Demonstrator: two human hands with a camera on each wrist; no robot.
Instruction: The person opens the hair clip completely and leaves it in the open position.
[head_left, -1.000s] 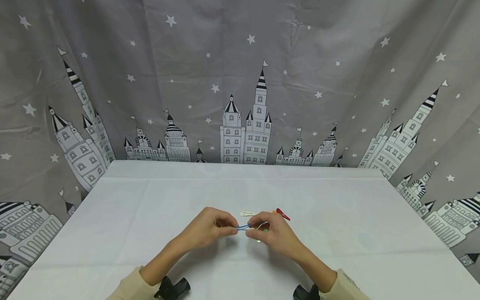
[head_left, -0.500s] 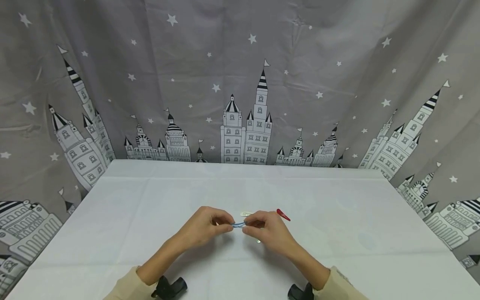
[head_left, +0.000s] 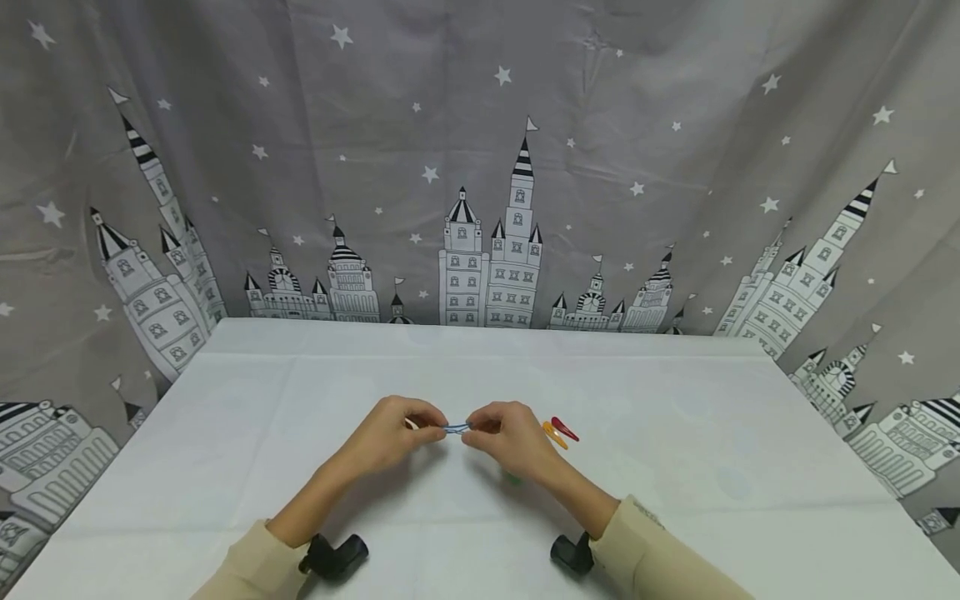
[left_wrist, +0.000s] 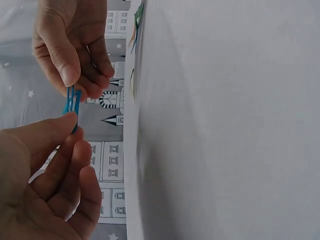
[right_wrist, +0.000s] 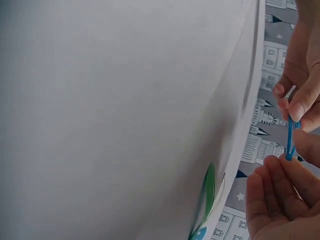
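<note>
A blue snap hair clip (head_left: 457, 428) is held above the white table between both hands. Thumb and fingers of the left hand (head_left: 390, 433) pinch one end of it. At the opposite end the right hand (head_left: 513, 437) grips it the same way. In the left wrist view the parts of the clip (left_wrist: 73, 102) stand slightly apart, and the fingertips cover its ends. The right wrist view shows its narrow blue frame (right_wrist: 289, 137) between the two thumbs.
An orange clip (head_left: 555, 435) and a red clip (head_left: 565, 428) lie beyond the right hand. A green clip (head_left: 512, 478) is partly hidden under the right wrist. A pale clip (left_wrist: 132, 84) shows in the left wrist view. Behind the table (head_left: 300, 375) hangs a grey printed curtain (head_left: 480, 108).
Both hands have shifted left and a little farther from the body, carrying the blue clip. The orange clip has come into sight; the pale clip is now hidden from the head view.
</note>
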